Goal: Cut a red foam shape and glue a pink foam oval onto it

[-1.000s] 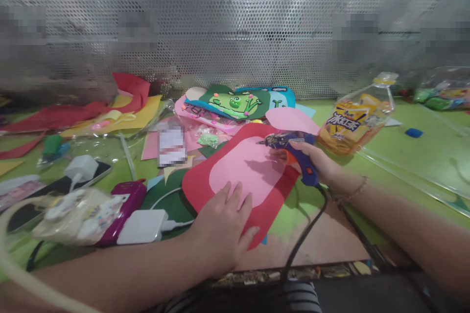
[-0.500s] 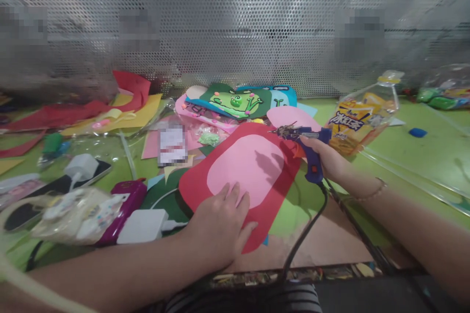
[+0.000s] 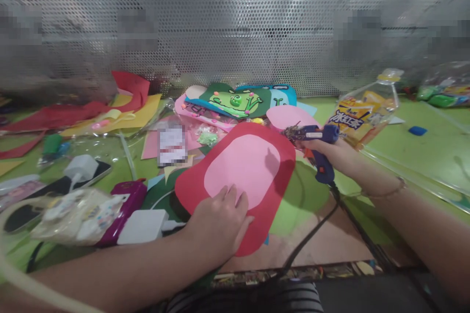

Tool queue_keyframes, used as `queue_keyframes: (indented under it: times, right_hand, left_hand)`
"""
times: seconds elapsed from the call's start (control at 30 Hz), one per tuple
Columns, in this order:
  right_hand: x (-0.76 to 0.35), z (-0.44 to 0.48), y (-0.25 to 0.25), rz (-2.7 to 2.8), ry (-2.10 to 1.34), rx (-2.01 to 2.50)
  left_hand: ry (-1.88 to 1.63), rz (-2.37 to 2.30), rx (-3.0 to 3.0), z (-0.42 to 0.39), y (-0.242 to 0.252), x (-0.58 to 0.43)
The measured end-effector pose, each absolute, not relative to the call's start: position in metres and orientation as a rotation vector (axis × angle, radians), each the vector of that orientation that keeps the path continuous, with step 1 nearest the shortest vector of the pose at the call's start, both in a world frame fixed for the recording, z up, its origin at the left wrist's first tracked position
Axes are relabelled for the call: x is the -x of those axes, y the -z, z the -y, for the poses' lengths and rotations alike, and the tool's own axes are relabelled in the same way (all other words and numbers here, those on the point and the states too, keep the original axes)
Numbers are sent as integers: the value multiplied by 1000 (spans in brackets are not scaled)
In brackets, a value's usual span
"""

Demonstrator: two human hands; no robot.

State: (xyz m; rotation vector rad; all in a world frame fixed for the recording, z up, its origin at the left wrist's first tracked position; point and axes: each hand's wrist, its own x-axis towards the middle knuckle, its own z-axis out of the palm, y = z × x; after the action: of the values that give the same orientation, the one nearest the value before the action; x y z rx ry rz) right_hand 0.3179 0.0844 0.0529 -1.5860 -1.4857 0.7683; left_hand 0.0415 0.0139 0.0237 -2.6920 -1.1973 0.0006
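A rounded red foam sheet (image 3: 279,190) with a pink oval (image 3: 240,168) stuck on its middle lies in front of me. My left hand (image 3: 220,225) lies flat on its near edge, fingers together and stretched out. My right hand (image 3: 332,151) is wrapped round a blue glue gun (image 3: 316,139), held just off the sheet's right edge with its nozzle pointing left. The gun's black cord (image 3: 312,234) runs down toward me.
A tilted drink bottle (image 3: 363,107) stands right of the gun. Behind the sheet lie a loose pink oval (image 3: 288,116) and a green frog craft (image 3: 235,102). Chargers, a magenta case (image 3: 125,203), phone and foam scraps crowd the left. Perforated metal screen (image 3: 235,29) closes the back.
My right hand has drawn the glue gun to the right, off the pink oval and past the sheet's edge. The red sheet has shifted a little left under my left hand.
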Motion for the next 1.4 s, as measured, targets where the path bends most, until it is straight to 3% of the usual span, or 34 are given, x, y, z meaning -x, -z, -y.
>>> queue_keyframes:
  times: [0.2, 0.63, 0.8, 1.03, 1.4]
  right_hand:
    - [-322, -85, -63, 1522, -1011, 1798]
    - [-324, -89, -63, 1233, -1433, 1775]
    - [-328, -96, -57, 1126, -1384, 1671]
    - [-329, -101, -57, 930, -1047, 1383]
    - [-320, -89, -66, 1013, -1072, 1032]
  left_hand:
    - [-24, 1205, 2638, -11, -23, -42]
    - [19, 1142, 2639, -11, -21, -42]
    - [15, 1141, 2637, -11, -21, -41]
    - [27, 1141, 2623, -11, -18, -42]
    - [60, 1140, 2617, -11, -19, -41]
